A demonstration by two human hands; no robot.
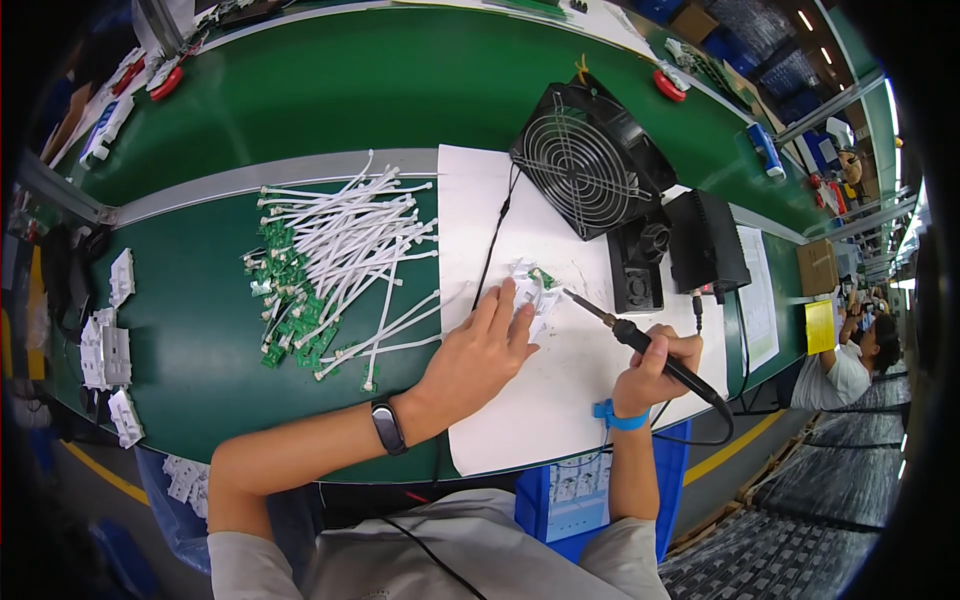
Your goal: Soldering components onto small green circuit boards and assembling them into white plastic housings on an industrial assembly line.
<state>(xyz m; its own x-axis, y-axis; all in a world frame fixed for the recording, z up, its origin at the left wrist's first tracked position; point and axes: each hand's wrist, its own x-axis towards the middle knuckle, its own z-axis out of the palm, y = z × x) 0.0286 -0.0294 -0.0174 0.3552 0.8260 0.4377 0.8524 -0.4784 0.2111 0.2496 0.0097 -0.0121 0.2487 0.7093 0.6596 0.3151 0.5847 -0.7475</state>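
Strip lights (805, 20) burned along the workshop's right side, with a co-worker (835, 375) in a pale shirt well apart there. Dark green worktop (200, 300) carried a large white paper sheet (600, 410). Near the middle of that sheet lay a small white moulded plastic part (546, 303), a little green circuit board (541, 277) at its upper end. Left of the paper: a heap of white cables (350, 235) with green boards on their ends.

Risks, my judgement. The soldering iron (628, 334), black-handled with a slim metal shaft, had its tip just beside the plastic part; whether it touched, I could not tell. Left fingertips (508, 287) were near that tip, so a slip could burn one. Heat held too long against plastic could soften or mark it. Should the pressing fingers ease, the part could skid on the smooth paper and shift the board. The iron's looped black cord (728, 425) ran close to the right wrist; a snag could jerk the tip.

Hands. Left hand (480, 350): moderately spread, fingertips down on the plastic part, apparently steadying it, not wrapped round it. Right hand (655, 370): closed round the iron's handle, pen-fashion, a blue strap (628, 420) at its wrist.
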